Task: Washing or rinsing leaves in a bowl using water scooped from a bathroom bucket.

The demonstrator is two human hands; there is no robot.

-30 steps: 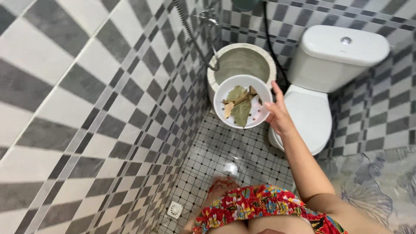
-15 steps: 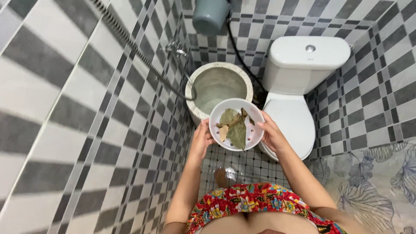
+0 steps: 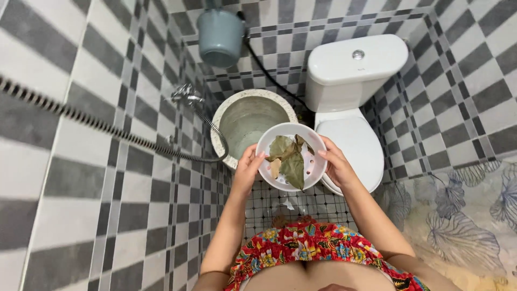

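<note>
While both hands clasp its rim, white strainer (image 3: 291, 157) sits between them.

**No packaging, labels, signs or screens here**

I look down and find nothing of that kind anywhere. No box, bag or wrapper; no sticker or tag that I can make out; no notice on the walls; no display of any sort. Any small mark on a fixture is too tiny for me to tell.
</note>
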